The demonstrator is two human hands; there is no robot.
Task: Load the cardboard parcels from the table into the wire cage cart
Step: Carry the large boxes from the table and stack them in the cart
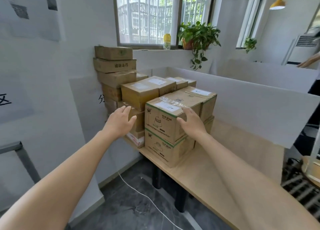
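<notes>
Several cardboard parcels are stacked on the far end of a light wooden table. Nearest me, a green-edged parcel with a white label sits on top of a matching one. My left hand hovers open just left of that top parcel, fingers spread, holding nothing. At the parcel's right front corner my right hand is open too, fingers against or just short of the cardboard. Behind stands a plain brown parcel, and a tall stack leans at the wall. The wire cage cart is out of view.
A white partition panel runs along the table's right side. Dark table legs and a white cable are on the grey floor. A metal frame stands at left. Another person's arm shows at far right.
</notes>
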